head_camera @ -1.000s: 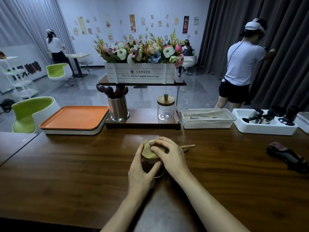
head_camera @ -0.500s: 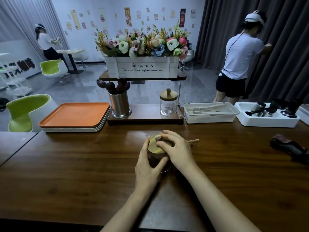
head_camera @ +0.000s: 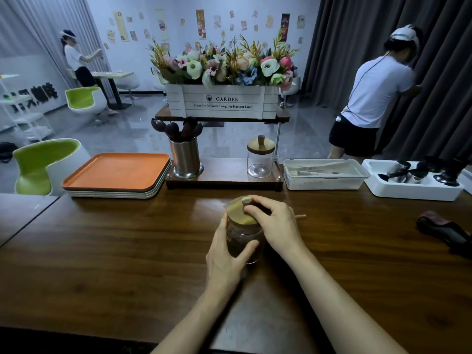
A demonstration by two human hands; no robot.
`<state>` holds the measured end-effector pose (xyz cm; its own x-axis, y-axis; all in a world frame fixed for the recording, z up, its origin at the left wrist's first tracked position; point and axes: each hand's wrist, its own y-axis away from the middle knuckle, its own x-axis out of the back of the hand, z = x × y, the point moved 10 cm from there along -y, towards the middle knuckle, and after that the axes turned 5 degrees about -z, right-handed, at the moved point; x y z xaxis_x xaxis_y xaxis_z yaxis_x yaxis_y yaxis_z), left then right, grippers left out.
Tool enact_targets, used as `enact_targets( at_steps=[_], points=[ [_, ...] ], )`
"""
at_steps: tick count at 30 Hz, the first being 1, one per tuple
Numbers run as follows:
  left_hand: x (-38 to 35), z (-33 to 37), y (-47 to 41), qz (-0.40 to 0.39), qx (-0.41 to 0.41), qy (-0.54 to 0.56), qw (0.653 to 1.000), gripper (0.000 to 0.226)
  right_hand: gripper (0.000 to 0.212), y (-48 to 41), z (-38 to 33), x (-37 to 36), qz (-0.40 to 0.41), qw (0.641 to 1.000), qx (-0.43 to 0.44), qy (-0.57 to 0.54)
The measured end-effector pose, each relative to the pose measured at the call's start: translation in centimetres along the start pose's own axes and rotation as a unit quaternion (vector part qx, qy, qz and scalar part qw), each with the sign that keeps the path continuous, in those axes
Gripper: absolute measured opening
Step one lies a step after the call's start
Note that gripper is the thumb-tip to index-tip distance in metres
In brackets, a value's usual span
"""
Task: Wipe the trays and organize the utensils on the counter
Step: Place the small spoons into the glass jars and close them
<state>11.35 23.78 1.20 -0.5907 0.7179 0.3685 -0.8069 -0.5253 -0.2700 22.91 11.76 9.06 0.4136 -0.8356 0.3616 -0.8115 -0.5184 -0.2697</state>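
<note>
A small glass jar (head_camera: 240,238) with a round wooden lid (head_camera: 238,213) stands on the wooden counter (head_camera: 115,251) in front of me. My left hand (head_camera: 226,254) wraps around the jar's side. My right hand (head_camera: 277,223) rests on the lid, fingers at its knob. A wooden stick (head_camera: 301,216) pokes out from behind my right hand. A stack of trays with an orange one on top (head_camera: 115,172) lies at the back left. A steel cup of dark spoons (head_camera: 184,157) and a second lidded glass jar (head_camera: 260,159) stand on a low wooden stand (head_camera: 224,178).
A clear box of utensils (head_camera: 324,173) and a white bin with dark cups (head_camera: 413,178) sit at the back right. A dark cloth (head_camera: 444,231) lies at the right edge. A flower crate (head_camera: 224,100) tops the shelf. Two people and green chairs are beyond the counter.
Both hands stay on the jar; my right hand's fingers have shifted on the lid so more of it shows. The view has tilted slightly.
</note>
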Motion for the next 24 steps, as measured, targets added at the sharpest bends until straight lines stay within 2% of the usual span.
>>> enact_targets(
  at_steps=[6,13,24],
  points=[
    [0.1,0.6,0.1,0.010,-0.012,-0.009,1.000,0.085,0.021,-1.9,1.4,1.3,0.035,0.999,-0.002,-0.033],
    [0.1,1.2,0.2,0.012,-0.009,-0.027,1.000,0.084,0.022,-4.8,5.5,3.0,0.079,0.995,-0.062,0.001],
    [-0.3,0.6,0.0,-0.002,0.010,-0.045,0.999,0.089,0.023,-6.9,8.7,1.0,0.021,0.980,-0.107,0.169]
  ],
)
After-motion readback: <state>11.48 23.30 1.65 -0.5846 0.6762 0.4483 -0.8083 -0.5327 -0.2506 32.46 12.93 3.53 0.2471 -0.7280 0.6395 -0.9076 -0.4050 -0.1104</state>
